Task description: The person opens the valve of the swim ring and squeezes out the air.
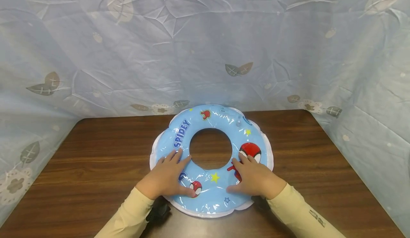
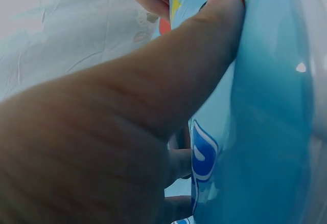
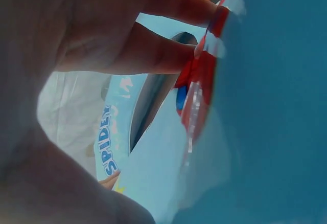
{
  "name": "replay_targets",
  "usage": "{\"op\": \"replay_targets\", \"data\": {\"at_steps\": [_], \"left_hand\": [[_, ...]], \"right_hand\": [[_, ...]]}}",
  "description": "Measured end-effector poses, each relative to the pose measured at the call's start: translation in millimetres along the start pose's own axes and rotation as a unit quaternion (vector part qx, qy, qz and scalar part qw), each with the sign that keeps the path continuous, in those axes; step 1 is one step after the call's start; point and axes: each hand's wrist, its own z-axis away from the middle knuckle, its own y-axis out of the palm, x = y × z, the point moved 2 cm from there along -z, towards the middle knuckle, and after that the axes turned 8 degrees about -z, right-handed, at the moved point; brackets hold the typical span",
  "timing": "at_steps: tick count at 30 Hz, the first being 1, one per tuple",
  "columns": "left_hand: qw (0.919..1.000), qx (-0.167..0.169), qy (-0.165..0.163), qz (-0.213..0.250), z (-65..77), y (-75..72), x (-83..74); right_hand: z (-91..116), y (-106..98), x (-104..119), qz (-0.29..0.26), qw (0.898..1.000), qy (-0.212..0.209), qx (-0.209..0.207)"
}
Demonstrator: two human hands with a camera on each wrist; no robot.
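Observation:
An inflated light-blue swim ring (image 1: pixel 208 191) lies flat on the brown table, printed with "SPIDEY" lettering, stars and red masked heads. On its near left side rests my left hand (image 1: pixel 168 175), fingers spread, the thumb touching a small printed red head. My right hand (image 1: pixel 256 177) lies on the near right side with its fingers over the larger red figure. In the left wrist view the thumb (image 2: pixel 214 19) presses on the blue vinyl (image 2: pixel 265 106). The right wrist view shows fingertips (image 3: pixel 186 58) touching the red print, with the ring's hole behind.
The wood-grain table (image 1: pixel 105 152) extends to both sides of the ring. A small black object (image 1: pixel 158 209) sits by the left wrist at the near edge. Behind and around the table hangs a pale grey-blue curtain (image 1: pixel 205 52) with leaf prints.

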Motion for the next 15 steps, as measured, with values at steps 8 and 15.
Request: {"op": "replay_targets", "data": {"at_steps": [8,15], "left_hand": [[0.9997,-0.009,0.000,-0.022,-4.4,7.4,-0.6],[0.9996,-0.008,-0.004,-0.028,-3.9,8.4,-1.3]], "right_hand": [[-1.8,2.8,1.9,0.015,1.000,0.001,-0.002],[-1.8,4.8,3.4,0.024,1.000,0.001,-0.005]]}}
